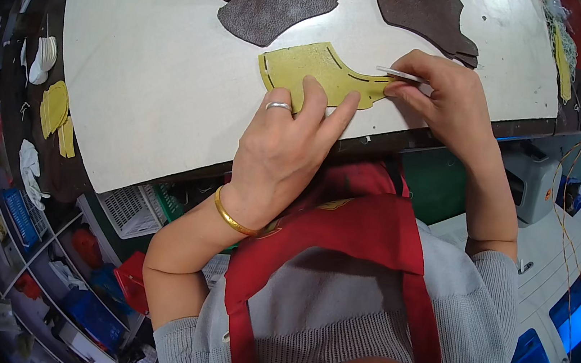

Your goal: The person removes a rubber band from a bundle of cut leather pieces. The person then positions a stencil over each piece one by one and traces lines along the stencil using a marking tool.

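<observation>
A yellow pattern template (293, 69) with dark slots along its edges lies near the front edge of the white board. My left hand (286, 130) rests on its lower edge, fingers spread and pressing it down. At the template's narrow right end, my right hand (446, 99) is closed round a slim pale pen-like tool (399, 73). Fingers of that hand touch the narrow end; the tool's working tip cannot be made out. Whether leather lies under the template is hard to see. Just beyond it sits a dark brown leather piece (283, 6).
More brown leather pieces (423, 13) lie at the far side of the white board (149, 91). Yellow templates (55, 109) and white gloves (29, 164) are on the dark table edge at left. Shelves with bins (89, 316) stand lower left. Orange wires (572, 180) hang at right.
</observation>
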